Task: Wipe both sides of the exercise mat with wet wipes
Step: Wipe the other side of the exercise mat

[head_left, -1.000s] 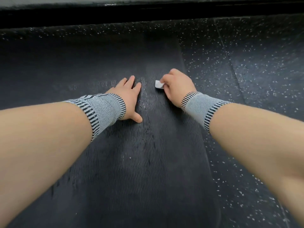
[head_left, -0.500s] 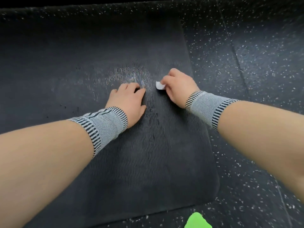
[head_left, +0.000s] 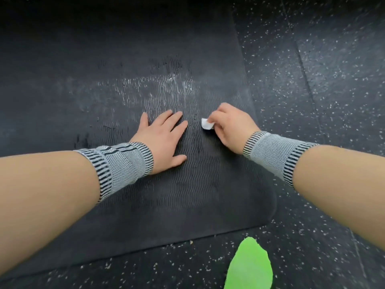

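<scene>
A black ribbed exercise mat (head_left: 187,197) lies flat on the floor and runs away from me. A wet sheen marks its surface just beyond my hands. My left hand (head_left: 161,138) presses flat on the mat with its fingers straight. Beside it, near the mat's right edge, my right hand (head_left: 231,128) grips a small folded white wet wipe (head_left: 206,124) and holds it down on the mat. Both wrists wear grey striped bands.
Dark speckled rubber flooring (head_left: 333,84) surrounds the mat. A bright green object (head_left: 249,266) lies on the floor just before the mat's near rounded corner, at the bottom of the view.
Both hands have drawn back toward me along the mat, leaving a wet patch beyond them. The view has tilted down, bringing the mat's near edge and the green object into sight.
</scene>
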